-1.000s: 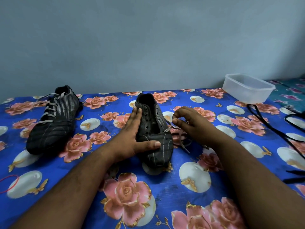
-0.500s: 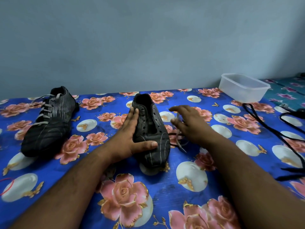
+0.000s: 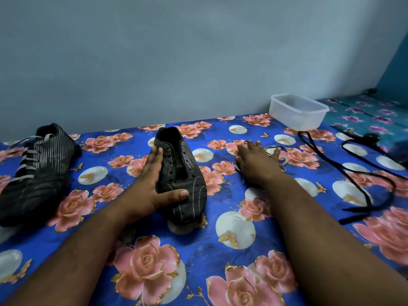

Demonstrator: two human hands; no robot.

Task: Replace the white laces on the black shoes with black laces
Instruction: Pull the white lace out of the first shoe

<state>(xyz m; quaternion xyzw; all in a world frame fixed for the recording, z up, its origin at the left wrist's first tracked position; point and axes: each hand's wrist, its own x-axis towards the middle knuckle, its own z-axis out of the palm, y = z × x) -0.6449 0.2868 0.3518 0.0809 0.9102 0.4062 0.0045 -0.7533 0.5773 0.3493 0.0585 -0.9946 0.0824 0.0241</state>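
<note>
My left hand (image 3: 152, 184) steadies the unlaced shoe (image 3: 181, 175), fingers straight along its side, thumb across the toe. My right hand (image 3: 256, 160) lies flat and spread on the bed (image 3: 198, 250) over the pulled white lace (image 3: 280, 160), gripping nothing. Black laces (image 3: 353, 171) lie right. Other shoe (image 3: 39, 171) keeps white laces. Next: reach right, take one black lace by its tip, keep the shoe pinned.

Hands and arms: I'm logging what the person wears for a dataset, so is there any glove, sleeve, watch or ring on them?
None shows. The left hand and right hand are bare, and both forearms are uncovered to the frame's edge.
</note>
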